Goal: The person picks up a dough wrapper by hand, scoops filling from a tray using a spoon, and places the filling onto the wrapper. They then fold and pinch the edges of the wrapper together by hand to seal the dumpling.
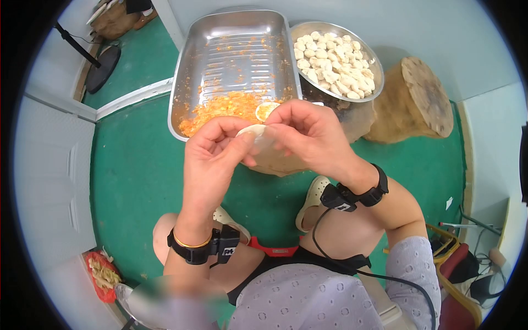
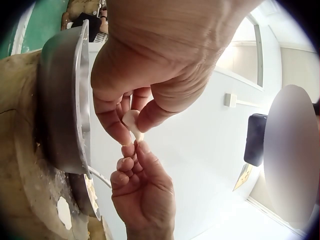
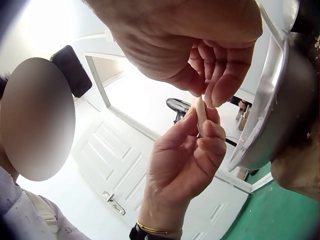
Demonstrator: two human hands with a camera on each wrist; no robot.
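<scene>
Both hands meet in front of me over the near edge of the metal tray (image 1: 177, 104), pinching a folded white dumpling (image 1: 252, 130). My left hand (image 1: 212, 159) grips its left side between thumb and fingers. At the other end, my right hand (image 1: 316, 135) pinches the dough edge with thumb and forefinger. In the right wrist view the dumpling (image 3: 200, 112) shows as a narrow folded strip of dough. Crumbly orange filling (image 1: 220, 110) lies heaped at the near end of the tray. A white spoon (image 1: 266, 110) holding some filling rests just behind the fingers.
A round metal bowl (image 1: 379, 82) full of shaped dumplings (image 1: 335, 60) stands right of the tray. Under them is a wooden stump (image 1: 275, 162), with another stump (image 1: 423, 99) beside it. A flat dough wrapper (image 2: 64, 212) lies on the wood. A red bag (image 1: 103, 276) sits at lower left.
</scene>
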